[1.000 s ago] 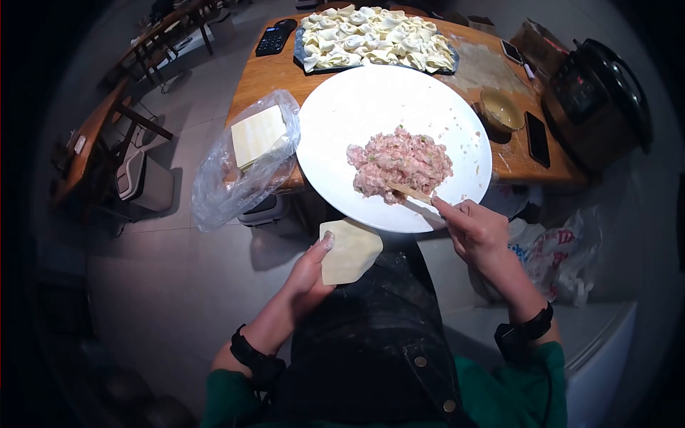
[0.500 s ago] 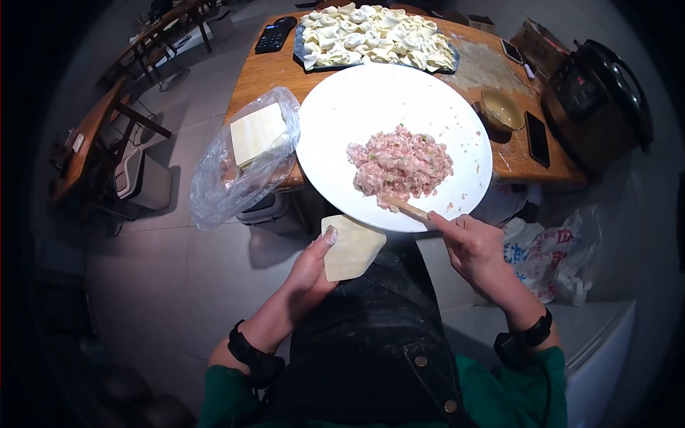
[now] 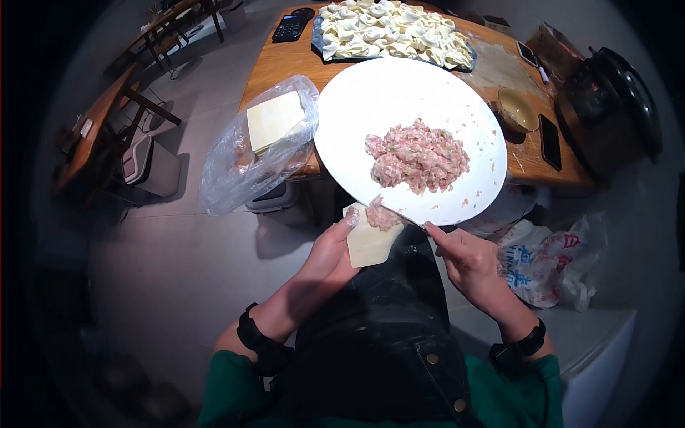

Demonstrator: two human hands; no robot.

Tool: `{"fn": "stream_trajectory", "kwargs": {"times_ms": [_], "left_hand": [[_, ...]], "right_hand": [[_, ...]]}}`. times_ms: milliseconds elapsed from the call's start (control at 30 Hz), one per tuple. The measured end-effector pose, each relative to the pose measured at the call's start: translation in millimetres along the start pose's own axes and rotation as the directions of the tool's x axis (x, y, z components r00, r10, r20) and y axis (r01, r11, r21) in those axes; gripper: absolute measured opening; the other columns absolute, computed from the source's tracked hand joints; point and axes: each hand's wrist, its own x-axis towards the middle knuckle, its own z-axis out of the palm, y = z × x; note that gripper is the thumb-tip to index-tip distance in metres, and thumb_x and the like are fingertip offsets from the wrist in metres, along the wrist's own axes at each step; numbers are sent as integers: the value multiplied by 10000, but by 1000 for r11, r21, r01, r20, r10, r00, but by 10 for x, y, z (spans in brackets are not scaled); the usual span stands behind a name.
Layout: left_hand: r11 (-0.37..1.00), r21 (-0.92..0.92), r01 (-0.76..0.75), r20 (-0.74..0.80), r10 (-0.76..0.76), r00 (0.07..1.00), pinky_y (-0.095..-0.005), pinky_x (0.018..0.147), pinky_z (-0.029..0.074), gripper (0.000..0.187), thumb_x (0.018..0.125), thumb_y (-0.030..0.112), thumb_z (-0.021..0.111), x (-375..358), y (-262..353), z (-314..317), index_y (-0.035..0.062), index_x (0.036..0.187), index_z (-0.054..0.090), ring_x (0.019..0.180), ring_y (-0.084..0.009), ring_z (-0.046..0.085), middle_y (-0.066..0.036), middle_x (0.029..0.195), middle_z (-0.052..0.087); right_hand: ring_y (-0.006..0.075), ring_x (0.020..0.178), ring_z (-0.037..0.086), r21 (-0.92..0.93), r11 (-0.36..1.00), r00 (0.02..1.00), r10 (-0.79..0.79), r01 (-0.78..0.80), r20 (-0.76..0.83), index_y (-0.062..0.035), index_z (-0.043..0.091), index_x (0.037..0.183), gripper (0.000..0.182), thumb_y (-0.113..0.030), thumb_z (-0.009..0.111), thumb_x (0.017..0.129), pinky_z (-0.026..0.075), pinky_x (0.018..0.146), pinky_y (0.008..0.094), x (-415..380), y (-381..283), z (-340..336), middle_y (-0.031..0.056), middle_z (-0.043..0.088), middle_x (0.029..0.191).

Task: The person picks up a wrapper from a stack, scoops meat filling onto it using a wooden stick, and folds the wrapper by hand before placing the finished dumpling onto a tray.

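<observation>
A person's left hand (image 3: 333, 246) pinches a square dough wrapper (image 3: 369, 248), thumb on top and the rest of the hand beneath, just off the near edge of a large white plate (image 3: 349, 121). The right hand (image 3: 471, 264) grips a thin stick (image 3: 412, 220), its tip at a lump of pink filling (image 3: 382, 215) on the far part of the wrapper; whether the lump also clings to the stick cannot be told. Half a second earlier the wrapper was bare and the stick lay on the plate at the near edge of the meat mound (image 3: 417, 155); that mound now sits on the plate with the stick clear of it. The whole view has also shifted slightly, carrying the table (image 3: 267, 68) rightward. Left of the plate, a stack of wrappers (image 3: 275, 121) rests in a clear plastic bag (image 3: 235, 185). On the far side, folded dumplings (image 3: 392, 32) crowd a dark tray (image 3: 342, 59). To the right stand a bowl (image 3: 517, 110) and, beyond a black phone (image 3: 549, 143), a dark cooker (image 3: 606, 107).
</observation>
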Motion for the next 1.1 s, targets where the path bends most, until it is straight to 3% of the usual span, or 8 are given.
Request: {"fn": "stream_trajectory", "kwargs": {"times_ms": [233,333,533,667,733,767,833,1100], "left_hand": [[998,30,-50,6,50,999,-422,1058,321,483,985,272,307,-77,-21,-124,-38,1352,258,1244,-297,408,-206,1358,374],[998,54,-42,91,37,995,-420,1056,324,477,984,268,312,-177,44,-195,-52,1337,286,1235,-297,420,-208,1334,403],[977,114,-180,238,149,960,-382,967,422,380,975,255,385,-124,174,-24,-9,1248,409,1092,-227,541,-137,1171,533],[947,151,-283,308,227,924,-430,988,394,365,960,270,388,-14,418,226,17,1220,427,1095,-280,532,-178,1160,527],[883,146,-447,573,293,766,-466,999,373,351,959,271,375,32,522,334,47,1226,420,1126,-322,505,-202,1180,508],[879,148,-453,577,296,761,-466,999,373,351,959,271,375,28,540,393,47,1226,420,1126,-322,505,-202,1180,508],[897,61,-438,522,345,780,-484,1001,364,375,964,290,364,-11,542,534,72,1267,393,1155,-349,478,-218,1208,485],[873,38,-487,375,439,817,-450,1097,250,610,937,366,429,-14,403,714,5,1376,209,1318,-297,307,-219,1410,300]], "right_hand": [[200,499,490,-89,992,996,-89,92,31,-184,562,1208,601,61,593,660,397,430,316,-252,-69,56,30,445,627],[148,527,539,219,976,999,-5,-3,36,-116,584,1187,465,57,578,755,417,454,266,-244,-39,-112,44,535,623],[35,618,506,720,594,927,140,-360,349,-53,421,1339,469,25,457,879,435,604,192,229,-127,-120,-5,573,684],[69,618,539,671,686,953,122,-282,277,-66,447,1327,494,48,472,847,443,616,205,464,-174,-177,21,600,719],[135,576,569,546,821,986,-140,167,-90,-98,545,1250,543,80,528,737,455,563,235,562,-142,-113,49,592,700],[135,576,569,544,820,984,-147,176,-96,-98,545,1250,543,80,528,737,455,563,235,575,-155,-144,49,592,700],[195,539,565,17,945,916,-311,326,-253,-135,615,1161,596,74,567,605,444,486,275,591,-192,-233,62,552,664],[178,490,505,-194,934,822,-356,300,-445,-165,691,1024,492,23,574,585,391,415,276,612,-222,-160,39,484,611]]}}
